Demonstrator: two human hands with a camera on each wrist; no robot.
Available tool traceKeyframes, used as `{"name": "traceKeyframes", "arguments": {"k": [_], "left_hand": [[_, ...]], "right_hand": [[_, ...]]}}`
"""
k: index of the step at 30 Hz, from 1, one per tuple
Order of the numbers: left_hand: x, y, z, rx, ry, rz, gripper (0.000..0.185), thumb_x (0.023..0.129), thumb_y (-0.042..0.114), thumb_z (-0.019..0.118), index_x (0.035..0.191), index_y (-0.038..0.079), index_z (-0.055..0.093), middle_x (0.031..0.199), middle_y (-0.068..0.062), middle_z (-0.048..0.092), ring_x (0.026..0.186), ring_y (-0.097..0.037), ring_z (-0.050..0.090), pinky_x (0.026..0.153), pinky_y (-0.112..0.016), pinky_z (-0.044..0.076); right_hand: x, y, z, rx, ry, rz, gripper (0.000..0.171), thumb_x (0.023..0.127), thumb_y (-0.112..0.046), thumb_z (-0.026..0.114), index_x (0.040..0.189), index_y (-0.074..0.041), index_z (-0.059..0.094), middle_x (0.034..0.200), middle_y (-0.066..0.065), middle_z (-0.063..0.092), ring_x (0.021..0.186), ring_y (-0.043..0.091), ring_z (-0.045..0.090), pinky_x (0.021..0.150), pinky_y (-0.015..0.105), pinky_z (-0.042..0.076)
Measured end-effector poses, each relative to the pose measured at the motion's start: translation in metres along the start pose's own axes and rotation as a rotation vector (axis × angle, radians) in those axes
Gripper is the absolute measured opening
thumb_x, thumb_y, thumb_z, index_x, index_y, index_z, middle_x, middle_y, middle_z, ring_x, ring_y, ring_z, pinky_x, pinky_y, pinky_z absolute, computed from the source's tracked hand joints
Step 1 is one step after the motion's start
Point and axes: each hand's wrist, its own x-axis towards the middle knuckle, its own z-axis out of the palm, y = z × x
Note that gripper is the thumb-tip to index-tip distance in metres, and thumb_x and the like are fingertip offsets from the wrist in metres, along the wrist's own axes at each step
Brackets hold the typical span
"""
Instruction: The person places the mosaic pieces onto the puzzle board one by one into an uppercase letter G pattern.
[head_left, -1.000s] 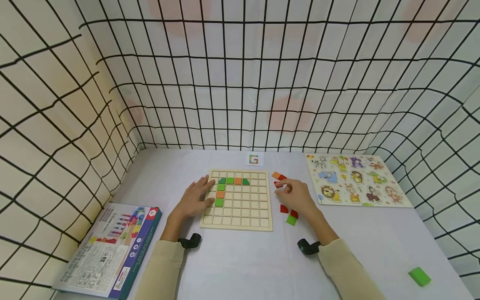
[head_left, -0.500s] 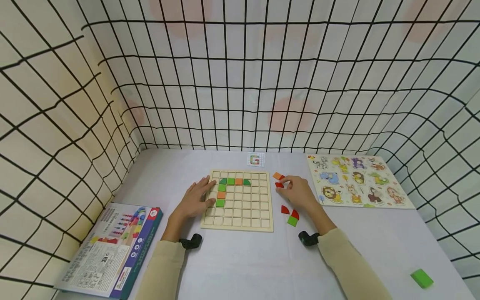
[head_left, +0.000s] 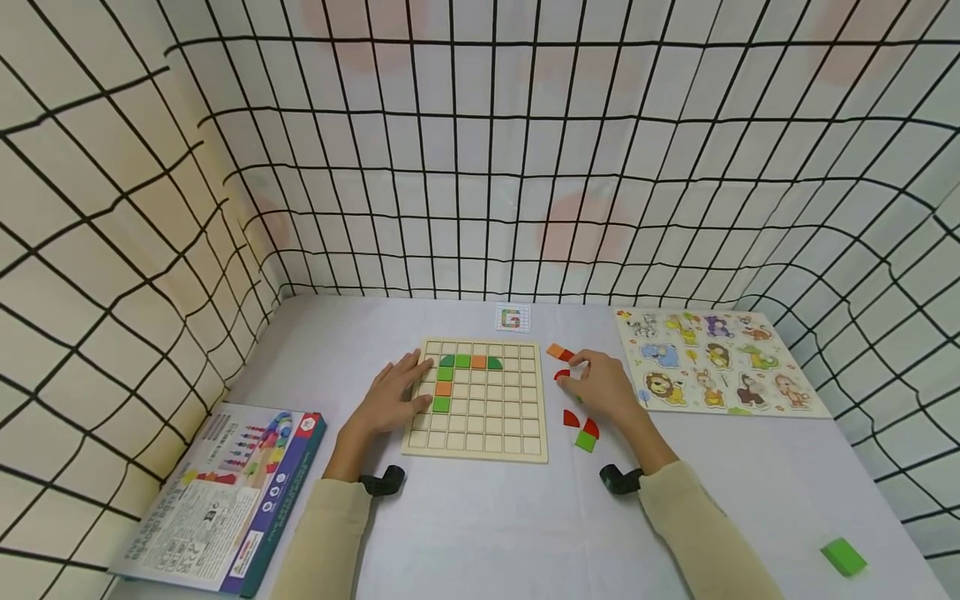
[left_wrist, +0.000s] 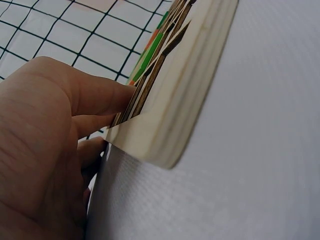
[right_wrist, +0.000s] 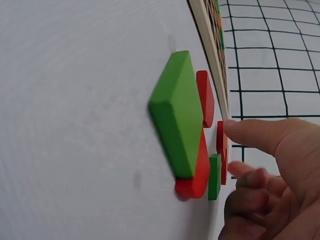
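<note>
My left hand point(head_left: 388, 400) rests on the left edge of a wooden grid board point(head_left: 487, 429), fingers spread; in the left wrist view its fingertips lie at the board's rim point(left_wrist: 172, 125). Green and orange blocks form a top row and a left column on the board, with a dark green rounded block point(head_left: 493, 363) ending the row. Right of the board, my right hand point(head_left: 603, 387) pinches a red quarter-circle block point(head_left: 561, 375) between thumb and index finger, close over the table. In the right wrist view the thumb point(right_wrist: 250, 134) is against a red block point(right_wrist: 220, 132).
An orange block point(head_left: 555, 351) lies beyond the right hand; red quarter-circles point(head_left: 571, 418) and a green square point(head_left: 585, 442) lie nearer. A pattern card point(head_left: 513, 317) stands behind the board. An animal puzzle point(head_left: 705, 400) is right, a box point(head_left: 217, 500) left, a green block point(head_left: 843, 557) front right.
The right thumb and index finger have closed in on the red quarter-circle, which has shifted slightly toward the person. The left hand stays on the board.
</note>
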Motion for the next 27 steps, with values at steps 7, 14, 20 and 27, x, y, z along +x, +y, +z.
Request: {"name": "traceKeyframes", "arguments": {"k": [7,14,20,27], "left_hand": [[0.0008,-0.0013,0.0013,0.0,-0.004,0.002,0.07,0.097,0.029,0.06,0.16,0.01,0.037,0.172,-0.013,0.021,0.161,-0.033,0.016,0.131,-0.056,0.009],[0.0013,-0.0016,0.0023,-0.004,-0.005,-0.001,0.07,0.097,0.03,0.06,0.161,0.011,0.037,0.172,-0.012,0.021,0.161,-0.033,0.016,0.131,-0.055,0.008],[0.0013,-0.0006,0.0026,-0.003,-0.009,-0.004,0.071,0.097,0.03,0.06,0.161,0.011,0.036,0.172,-0.012,0.021,0.161,-0.033,0.016,0.131,-0.055,0.009],[0.0015,-0.0028,0.0016,0.001,-0.003,-0.006,0.07,0.096,0.03,0.06,0.16,0.011,0.038,0.172,-0.012,0.022,0.161,-0.033,0.017,0.131,-0.055,0.009]], "right_hand": [[-0.0001,0.0013,0.0006,-0.014,-0.001,-0.002,0.032,0.094,-0.033,0.071,0.114,-0.008,0.069,0.07,0.005,0.053,0.061,0.02,0.049,0.053,0.027,0.037],[0.0047,-0.0007,0.0058,-0.019,-0.002,-0.014,0.039,0.09,-0.041,0.076,0.115,-0.011,0.07,0.072,0.005,0.053,0.061,0.02,0.048,0.053,0.028,0.035],[0.0055,-0.0034,0.0076,0.0,0.0,0.005,0.035,0.091,-0.035,0.075,0.115,-0.01,0.072,0.066,0.004,0.052,0.054,0.02,0.047,0.049,0.026,0.034],[0.0009,-0.0021,0.0072,0.076,-0.01,-0.025,0.034,0.093,-0.029,0.073,0.12,-0.008,0.072,0.058,0.001,0.045,0.047,0.017,0.04,0.045,0.024,0.03]]}}
